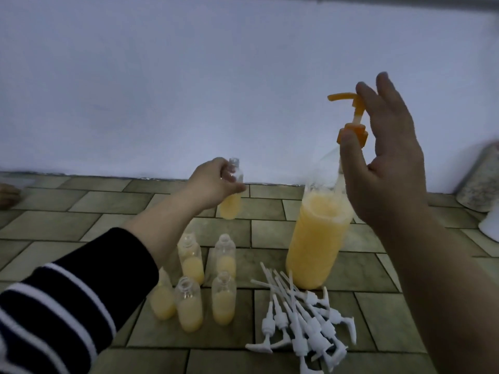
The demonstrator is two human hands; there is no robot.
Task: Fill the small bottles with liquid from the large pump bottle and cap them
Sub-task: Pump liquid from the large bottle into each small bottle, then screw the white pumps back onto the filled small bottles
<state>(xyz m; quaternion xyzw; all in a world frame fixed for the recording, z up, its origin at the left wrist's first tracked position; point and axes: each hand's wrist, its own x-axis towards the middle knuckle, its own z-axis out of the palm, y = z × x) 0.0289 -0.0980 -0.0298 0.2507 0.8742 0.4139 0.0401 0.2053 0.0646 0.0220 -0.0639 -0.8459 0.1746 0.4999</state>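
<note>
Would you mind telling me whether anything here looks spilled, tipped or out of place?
Nothing looks spilled. The white pump caps lie in a loose tangle on the floor, and the small bottles stand upright, uncapped.

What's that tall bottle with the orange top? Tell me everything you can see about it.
The large pump bottle looks like clear plastic and stands upright on the tiled floor, right of the small bottles. Yellow-orange liquid fills roughly its lower two thirds; the shoulder above is clear. An orange collar and a raised pump head top it, the spout pointing left. The right hand is at the pump, fingers spread near the head; whether it presses is unclear. White pump caps lie at its base.
</note>
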